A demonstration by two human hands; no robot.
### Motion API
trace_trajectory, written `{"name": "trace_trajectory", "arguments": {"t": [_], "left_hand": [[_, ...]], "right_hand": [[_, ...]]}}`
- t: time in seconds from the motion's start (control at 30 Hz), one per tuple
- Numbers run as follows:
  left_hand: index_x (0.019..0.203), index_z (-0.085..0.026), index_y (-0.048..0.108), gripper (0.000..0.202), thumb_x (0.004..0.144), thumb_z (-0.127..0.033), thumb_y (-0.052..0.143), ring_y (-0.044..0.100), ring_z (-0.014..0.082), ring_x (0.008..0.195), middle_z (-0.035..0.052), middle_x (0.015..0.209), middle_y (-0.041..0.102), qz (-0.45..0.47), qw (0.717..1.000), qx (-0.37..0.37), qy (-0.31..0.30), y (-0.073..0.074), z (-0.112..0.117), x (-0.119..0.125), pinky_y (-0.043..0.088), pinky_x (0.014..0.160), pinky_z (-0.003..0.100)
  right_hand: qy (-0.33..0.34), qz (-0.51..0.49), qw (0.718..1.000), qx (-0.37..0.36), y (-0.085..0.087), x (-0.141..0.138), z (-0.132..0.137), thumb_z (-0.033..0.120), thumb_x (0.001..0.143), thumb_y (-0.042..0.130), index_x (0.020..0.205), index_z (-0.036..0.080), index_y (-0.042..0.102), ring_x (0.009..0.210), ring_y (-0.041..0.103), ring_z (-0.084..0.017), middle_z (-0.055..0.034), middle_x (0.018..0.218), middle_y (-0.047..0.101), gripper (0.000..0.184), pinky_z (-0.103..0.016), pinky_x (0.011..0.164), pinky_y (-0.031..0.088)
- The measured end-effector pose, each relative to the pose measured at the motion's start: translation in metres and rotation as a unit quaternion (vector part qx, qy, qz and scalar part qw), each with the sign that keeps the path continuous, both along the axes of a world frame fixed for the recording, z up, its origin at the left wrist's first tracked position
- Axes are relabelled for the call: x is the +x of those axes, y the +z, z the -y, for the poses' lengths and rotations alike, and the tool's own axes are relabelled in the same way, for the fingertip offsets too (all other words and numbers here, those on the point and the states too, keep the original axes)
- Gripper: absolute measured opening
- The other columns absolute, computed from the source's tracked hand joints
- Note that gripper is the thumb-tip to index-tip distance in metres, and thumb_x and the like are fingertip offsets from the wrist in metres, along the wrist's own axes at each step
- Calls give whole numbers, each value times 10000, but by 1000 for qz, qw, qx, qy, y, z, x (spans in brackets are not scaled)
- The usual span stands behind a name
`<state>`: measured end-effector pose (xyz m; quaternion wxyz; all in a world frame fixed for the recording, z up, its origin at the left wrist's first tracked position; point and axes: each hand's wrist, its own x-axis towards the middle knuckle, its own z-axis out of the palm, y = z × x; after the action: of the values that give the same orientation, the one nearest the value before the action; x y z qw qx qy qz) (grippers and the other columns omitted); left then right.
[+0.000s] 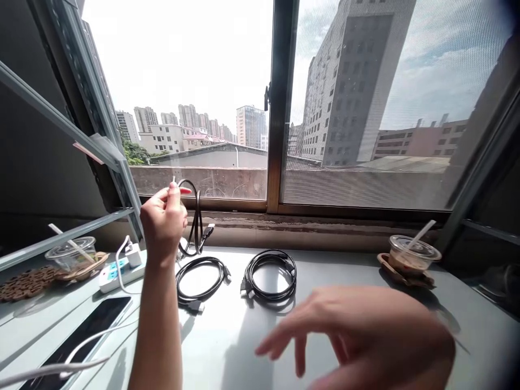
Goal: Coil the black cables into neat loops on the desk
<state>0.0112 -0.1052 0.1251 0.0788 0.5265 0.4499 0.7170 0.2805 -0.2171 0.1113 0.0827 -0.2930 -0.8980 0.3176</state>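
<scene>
Closest to me, my right hand (365, 336) hangs low over the surface (333, 271), its grip wide open, fingers spread and blurred, holding nothing. Across the far side runs the window (280, 108), with towers and sky behind it. My left hand (163, 222) is raised near the sill, its grip closed on a coiled black cable (197, 225) that dangles from my fingers above the surface, one plug sticking out to the right. Below it a second cable (201, 279) lies coiled flat, and just beside that, to the right, a third coil (270, 275) lies apart from it. A dark phone (81, 333) rests at my near left, with a white cord (87, 341) across it. Behind the phone sits a white power strip (117, 273) with a charger (133, 253) plugged in. One lidded cup (71, 254) with a straw stands far left, another cup (412, 254) far right.
</scene>
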Motion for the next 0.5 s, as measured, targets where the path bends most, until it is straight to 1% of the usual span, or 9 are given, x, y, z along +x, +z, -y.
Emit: {"name": "trace_trajectory", "arguments": {"t": [0.07, 0.13, 0.17, 0.2, 0.27, 0.33, 0.4, 0.43, 0.5], "left_hand": [[747, -141, 592, 298, 843, -406, 496, 238, 56, 284, -91, 356, 298, 43, 997, 29, -48, 4, 10, 13, 177, 298, 192], [740, -137, 605, 296, 836, -402, 514, 217, 50, 279, -93, 356, 288, 63, 993, 50, -88, 6, 17, 23, 152, 289, 190], [733, -137, 607, 299, 833, -404, 518, 209, 48, 278, -94, 354, 282, 69, 991, 57, -102, 6, 20, 28, 146, 287, 189], [725, -139, 608, 298, 828, -406, 524, 204, 46, 277, -94, 351, 277, 75, 989, 60, -116, 6, 22, 33, 143, 284, 187], [718, -149, 604, 288, 820, -408, 531, 188, 45, 278, -97, 346, 264, 88, 984, 56, -143, 6, 26, 41, 137, 279, 184], [696, -172, 572, 261, 815, -400, 527, 171, 46, 284, -99, 348, 255, 104, 978, 35, -175, 6, 29, 51, 133, 275, 180], [619, -199, 478, 271, 817, -383, 506, 167, 51, 283, -95, 347, 254, 111, 971, 4, -213, 5, 32, 62, 130, 270, 185], [588, -209, 418, 290, 814, -371, 501, 164, 53, 281, -93, 347, 251, 110, 967, -9, -228, 4, 34, 68, 129, 269, 189], [563, -216, 336, 318, 801, -346, 503, 156, 50, 280, -93, 353, 245, 96, 963, -28, -251, 0, 37, 81, 143, 275, 198]], "right_hand": [[-117, 1, 993, 16, 5, -22, -15, 502, 792, 562, 1071, 244, 672, 719, 637, -149, -41, 881, 689, 396, -202, 543, 454], [-206, 24, 978, 24, 0, -35, -33, 502, 798, 542, 1143, 227, 637, 708, 626, -165, -74, 961, 673, 452, -225, 513, 435], [-239, 31, 970, 32, -4, -38, -40, 508, 801, 533, 1177, 214, 616, 746, 626, -182, -93, 1005, 660, 484, -239, 535, 440], [-258, 30, 965, 40, -8, -40, -46, 517, 807, 521, 1214, 205, 589, 797, 625, -197, -107, 1053, 644, 518, -254, 575, 452], [-262, -9, 963, 60, -12, -39, -52, 550, 822, 494, 1285, 192, 523, 933, 602, -221, -117, 1146, 605, 586, -286, 697, 466], [-228, -77, 966, 90, -10, -40, -51, 572, 841, 464, 1292, 212, 509, 993, 580, -209, -92, 1194, 581, 578, -294, 775, 454], [-202, -151, 959, 130, -3, -44, -46, 562, 864, 442, 1221, 237, 562, 954, 588, -176, -57, 1157, 598, 498, -274, 755, 449], [-205, -188, 949, 147, 0, -46, -43, 550, 870, 442, 1179, 239, 587, 909, 597, -161, -45, 1105, 618, 461, -263, 722, 449], [-236, -261, 923, 159, 4, -51, -40, 517, 872, 464, 1126, 222, 608, 836, 605, -146, -37, 998, 647, 415, -246, 657, 445]]}}
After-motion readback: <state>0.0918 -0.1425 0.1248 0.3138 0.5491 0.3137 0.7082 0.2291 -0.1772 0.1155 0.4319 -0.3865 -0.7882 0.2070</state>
